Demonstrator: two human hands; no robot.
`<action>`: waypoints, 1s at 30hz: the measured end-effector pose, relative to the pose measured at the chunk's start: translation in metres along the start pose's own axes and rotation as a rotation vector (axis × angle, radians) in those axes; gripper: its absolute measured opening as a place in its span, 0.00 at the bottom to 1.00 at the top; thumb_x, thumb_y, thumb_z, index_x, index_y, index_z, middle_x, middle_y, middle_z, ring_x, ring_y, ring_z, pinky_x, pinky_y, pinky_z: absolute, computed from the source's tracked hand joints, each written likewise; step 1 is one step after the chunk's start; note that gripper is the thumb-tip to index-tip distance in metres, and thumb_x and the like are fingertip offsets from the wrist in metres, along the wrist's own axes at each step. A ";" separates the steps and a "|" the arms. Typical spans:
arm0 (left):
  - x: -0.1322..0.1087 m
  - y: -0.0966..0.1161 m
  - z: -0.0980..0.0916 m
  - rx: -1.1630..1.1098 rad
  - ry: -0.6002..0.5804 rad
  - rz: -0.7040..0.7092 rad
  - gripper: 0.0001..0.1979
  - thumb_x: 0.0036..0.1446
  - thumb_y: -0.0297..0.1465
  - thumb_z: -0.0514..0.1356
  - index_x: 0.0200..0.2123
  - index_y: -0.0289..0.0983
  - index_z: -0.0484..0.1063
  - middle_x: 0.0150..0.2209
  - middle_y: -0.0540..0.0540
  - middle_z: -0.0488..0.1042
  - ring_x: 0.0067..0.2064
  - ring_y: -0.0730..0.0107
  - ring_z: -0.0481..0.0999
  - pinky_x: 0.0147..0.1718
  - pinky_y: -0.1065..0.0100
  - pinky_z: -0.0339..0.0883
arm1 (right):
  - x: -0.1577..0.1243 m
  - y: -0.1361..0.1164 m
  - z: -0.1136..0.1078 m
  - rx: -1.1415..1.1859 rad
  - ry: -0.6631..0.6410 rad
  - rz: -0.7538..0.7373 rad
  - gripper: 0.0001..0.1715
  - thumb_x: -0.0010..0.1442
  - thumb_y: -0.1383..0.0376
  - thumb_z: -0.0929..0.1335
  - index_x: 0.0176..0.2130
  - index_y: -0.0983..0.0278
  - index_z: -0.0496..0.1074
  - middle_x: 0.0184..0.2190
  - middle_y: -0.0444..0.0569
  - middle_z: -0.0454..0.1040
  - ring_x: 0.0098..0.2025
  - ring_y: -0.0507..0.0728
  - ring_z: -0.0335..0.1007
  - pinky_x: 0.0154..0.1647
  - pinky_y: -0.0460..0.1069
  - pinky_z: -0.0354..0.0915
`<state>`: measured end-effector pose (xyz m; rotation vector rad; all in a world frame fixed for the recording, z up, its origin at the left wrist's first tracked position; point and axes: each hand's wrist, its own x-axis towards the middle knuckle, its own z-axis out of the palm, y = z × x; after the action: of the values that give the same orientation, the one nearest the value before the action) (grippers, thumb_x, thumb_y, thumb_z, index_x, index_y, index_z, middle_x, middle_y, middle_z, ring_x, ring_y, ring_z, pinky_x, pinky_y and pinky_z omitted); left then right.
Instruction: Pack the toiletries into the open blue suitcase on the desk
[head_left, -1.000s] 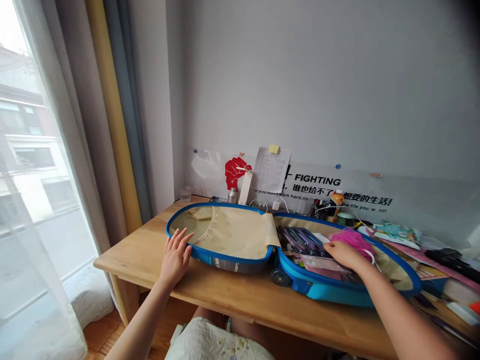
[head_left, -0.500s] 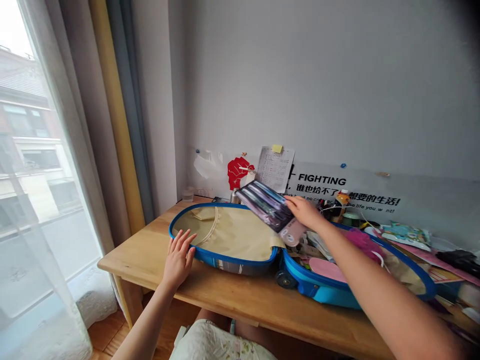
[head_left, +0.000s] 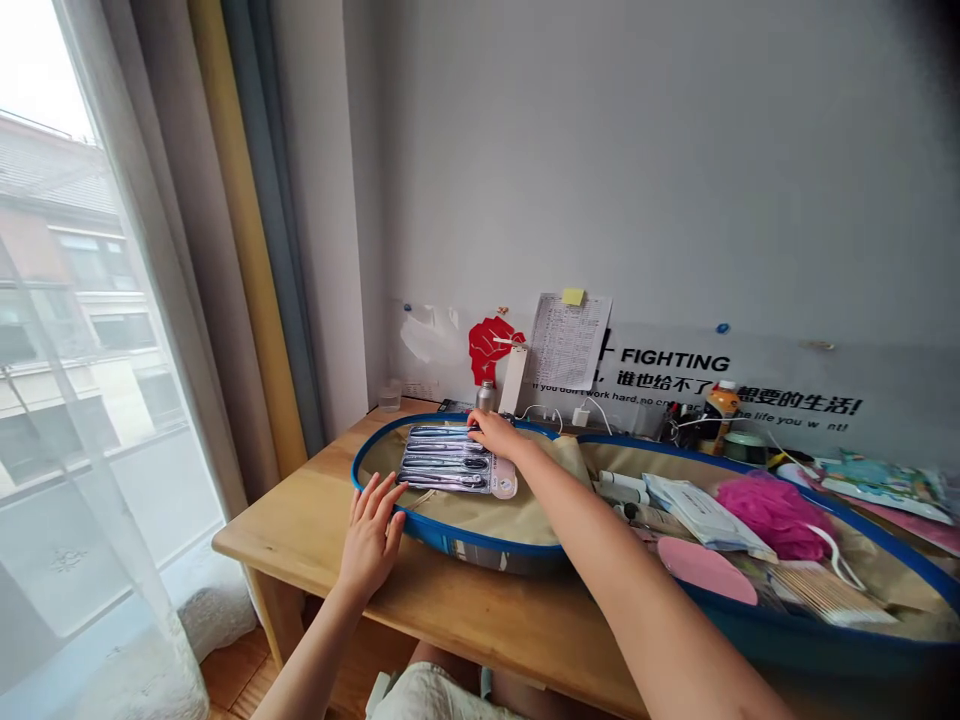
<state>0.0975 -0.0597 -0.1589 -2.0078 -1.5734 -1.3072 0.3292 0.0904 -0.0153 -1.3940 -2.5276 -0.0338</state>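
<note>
Laying the toothbrush pack (head_left: 456, 461) flat in the left half of the open suitcase (head_left: 480, 535), we pinched its far edge with the right hand (head_left: 491, 432), left hand (head_left: 373, 531) spread on the rim for steadiness.

Flat toothbrush pack (head_left: 452, 462), purple-grey brushes, lying in blue suitcase's (head_left: 480, 545) left half

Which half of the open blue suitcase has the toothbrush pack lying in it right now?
The left half, nearest the window. The toothbrush pack lies flat on its tan lining under the right hand; the right half holds the pink sponge.
</note>
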 end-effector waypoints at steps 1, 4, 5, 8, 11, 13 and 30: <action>0.000 0.000 0.000 0.003 0.001 0.004 0.20 0.68 0.37 0.48 0.57 0.42 0.71 0.62 0.41 0.68 0.68 0.54 0.57 0.65 0.45 0.52 | 0.005 0.000 0.003 -0.009 -0.023 0.007 0.21 0.65 0.56 0.67 0.54 0.64 0.69 0.53 0.52 0.71 0.51 0.57 0.71 0.52 0.58 0.70; -0.001 -0.001 0.001 0.008 0.006 0.009 0.19 0.68 0.36 0.48 0.56 0.41 0.71 0.62 0.42 0.69 0.68 0.54 0.57 0.65 0.45 0.51 | 0.016 0.001 0.012 -0.049 -0.090 0.042 0.21 0.65 0.56 0.67 0.54 0.64 0.69 0.53 0.52 0.71 0.51 0.57 0.71 0.51 0.58 0.70; -0.002 -0.001 0.001 0.008 0.007 0.011 0.19 0.68 0.36 0.48 0.56 0.41 0.71 0.62 0.42 0.69 0.68 0.54 0.57 0.65 0.45 0.51 | 0.019 0.001 0.015 -0.064 -0.112 0.058 0.21 0.65 0.56 0.67 0.54 0.64 0.69 0.53 0.52 0.71 0.51 0.57 0.71 0.51 0.58 0.71; -0.002 -0.002 0.002 0.012 0.004 0.017 0.19 0.68 0.35 0.47 0.57 0.42 0.71 0.62 0.42 0.68 0.68 0.55 0.57 0.65 0.45 0.52 | 0.022 0.000 0.023 -0.111 -0.169 0.101 0.21 0.65 0.56 0.67 0.54 0.64 0.69 0.53 0.52 0.71 0.50 0.57 0.71 0.51 0.57 0.71; -0.003 -0.003 0.002 0.017 -0.003 0.026 0.19 0.68 0.35 0.48 0.57 0.43 0.70 0.62 0.43 0.69 0.68 0.55 0.57 0.65 0.46 0.52 | 0.018 -0.002 0.028 -0.153 -0.192 0.121 0.21 0.65 0.56 0.67 0.54 0.63 0.69 0.53 0.52 0.71 0.50 0.57 0.71 0.51 0.57 0.71; -0.003 -0.003 0.002 0.019 -0.007 0.025 0.19 0.68 0.36 0.48 0.57 0.43 0.71 0.62 0.43 0.69 0.68 0.55 0.57 0.66 0.46 0.51 | 0.015 -0.004 0.028 -0.178 -0.190 0.119 0.21 0.65 0.55 0.67 0.54 0.63 0.69 0.54 0.52 0.71 0.51 0.57 0.71 0.52 0.58 0.70; -0.002 -0.007 0.004 0.033 0.041 0.061 0.19 0.68 0.36 0.48 0.55 0.42 0.72 0.60 0.42 0.71 0.66 0.54 0.61 0.64 0.46 0.53 | -0.046 0.064 -0.063 -0.170 -0.067 0.296 0.20 0.66 0.55 0.66 0.52 0.63 0.70 0.52 0.52 0.72 0.50 0.56 0.71 0.52 0.58 0.70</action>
<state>0.0929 -0.0558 -0.1653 -1.9804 -1.4932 -1.2838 0.4196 0.0781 0.0286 -1.8519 -2.3891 -0.1523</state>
